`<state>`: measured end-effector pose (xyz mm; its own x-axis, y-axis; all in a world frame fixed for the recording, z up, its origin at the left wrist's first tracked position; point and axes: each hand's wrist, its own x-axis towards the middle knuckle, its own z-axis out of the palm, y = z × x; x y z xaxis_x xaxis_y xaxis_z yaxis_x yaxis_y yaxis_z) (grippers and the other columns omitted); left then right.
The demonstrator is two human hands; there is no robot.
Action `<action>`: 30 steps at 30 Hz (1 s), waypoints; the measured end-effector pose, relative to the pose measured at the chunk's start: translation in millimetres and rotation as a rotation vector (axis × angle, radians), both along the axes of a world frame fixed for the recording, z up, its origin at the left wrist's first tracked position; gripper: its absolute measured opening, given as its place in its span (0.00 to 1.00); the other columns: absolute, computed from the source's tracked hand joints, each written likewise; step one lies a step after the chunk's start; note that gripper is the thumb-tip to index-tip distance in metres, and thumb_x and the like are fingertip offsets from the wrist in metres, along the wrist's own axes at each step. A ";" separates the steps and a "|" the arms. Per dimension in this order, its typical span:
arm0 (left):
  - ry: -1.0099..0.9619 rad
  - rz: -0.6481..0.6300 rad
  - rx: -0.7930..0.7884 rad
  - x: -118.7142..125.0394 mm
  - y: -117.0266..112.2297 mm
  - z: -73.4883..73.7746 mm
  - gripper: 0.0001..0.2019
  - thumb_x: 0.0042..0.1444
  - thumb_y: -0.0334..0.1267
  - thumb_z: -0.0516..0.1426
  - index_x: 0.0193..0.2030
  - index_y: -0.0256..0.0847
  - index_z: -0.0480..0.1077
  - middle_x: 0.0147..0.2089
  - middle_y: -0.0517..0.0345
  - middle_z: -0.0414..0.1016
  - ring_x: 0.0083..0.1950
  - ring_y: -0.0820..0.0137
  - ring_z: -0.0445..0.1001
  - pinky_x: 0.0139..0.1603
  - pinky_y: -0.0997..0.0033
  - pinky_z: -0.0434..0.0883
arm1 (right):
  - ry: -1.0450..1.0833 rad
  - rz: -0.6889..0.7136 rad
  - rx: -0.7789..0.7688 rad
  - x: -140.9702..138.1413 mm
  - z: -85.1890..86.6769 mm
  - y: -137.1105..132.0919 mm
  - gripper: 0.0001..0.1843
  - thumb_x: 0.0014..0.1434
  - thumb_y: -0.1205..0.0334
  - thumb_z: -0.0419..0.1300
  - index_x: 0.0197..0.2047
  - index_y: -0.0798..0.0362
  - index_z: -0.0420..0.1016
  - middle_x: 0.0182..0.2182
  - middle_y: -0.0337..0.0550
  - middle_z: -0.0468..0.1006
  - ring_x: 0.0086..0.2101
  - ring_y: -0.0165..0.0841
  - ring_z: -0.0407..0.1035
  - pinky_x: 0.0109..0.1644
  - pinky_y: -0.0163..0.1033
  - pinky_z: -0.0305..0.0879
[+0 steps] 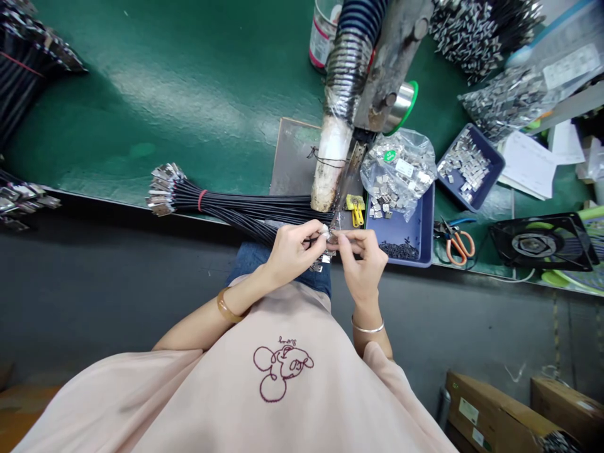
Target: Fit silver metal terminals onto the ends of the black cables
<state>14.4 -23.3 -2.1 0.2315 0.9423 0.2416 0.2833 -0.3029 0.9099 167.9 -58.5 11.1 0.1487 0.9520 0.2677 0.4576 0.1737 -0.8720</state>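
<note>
Left hand (pixel 296 253): clamped on a part, fingers hiding it.
Right hand (pixel 364 259): fingertips together, contents unclear.
Cables (pixel 250 204): partly hidden behind hose (pixel 333 141).

Both forearms (pixel 198 327) angle inward, left grip (pixel 292 253) and right grip (pixel 365 261) close together, fingers (pixel 358 236) pinched against thumbs (pixel 346 253).

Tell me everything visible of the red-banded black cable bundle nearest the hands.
The cable bundle has many slim black cables, rubbery-looking, with shiny metal connectors fanned out at its left end. A red band cinches it near that end. Right of the band the cables spread, some slanting toward the person. It lies sideways along the green table's front edge, partly hidden at right by the left hand.
</note>
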 end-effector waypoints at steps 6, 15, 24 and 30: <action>-0.059 -0.156 0.061 -24.3 -2.1 1.2 0.06 0.57 0.32 0.59 0.29 0.37 0.73 0.31 0.55 0.78 0.32 0.71 0.74 0.35 0.73 0.71 | 0.010 -0.220 0.673 24.0 30.2 -23.4 0.04 0.65 0.59 0.59 0.40 0.41 0.75 0.15 0.26 0.59 0.11 0.25 0.50 0.18 0.37 0.51; 0.520 -0.039 0.399 -46.2 23.3 -19.3 0.15 0.66 0.33 0.53 0.29 0.38 0.75 0.32 0.51 0.74 0.35 0.64 0.68 0.41 0.62 0.69 | -0.856 -0.220 -0.072 37.3 21.8 40.7 0.21 0.66 0.45 0.56 0.32 0.52 0.76 0.17 0.37 0.68 0.22 0.31 0.64 0.30 0.37 0.53; 0.586 0.116 0.420 -41.3 40.5 -25.0 0.08 0.64 0.29 0.53 0.40 0.38 0.74 0.40 0.49 0.72 0.42 0.60 0.71 0.44 0.61 0.71 | -0.871 -0.144 -0.224 33.1 14.7 45.4 0.13 0.57 0.54 0.63 0.25 0.50 0.68 0.19 0.34 0.70 0.22 0.29 0.62 0.30 0.36 0.49; 0.650 0.132 0.440 -40.9 39.5 -21.4 0.09 0.64 0.29 0.53 0.39 0.37 0.74 0.42 0.47 0.74 0.45 0.57 0.71 0.45 0.58 0.71 | -0.606 -0.041 -0.023 17.5 14.3 10.0 0.17 0.58 0.54 0.64 0.25 0.49 0.62 0.18 0.29 0.64 0.20 0.24 0.59 0.29 0.32 0.55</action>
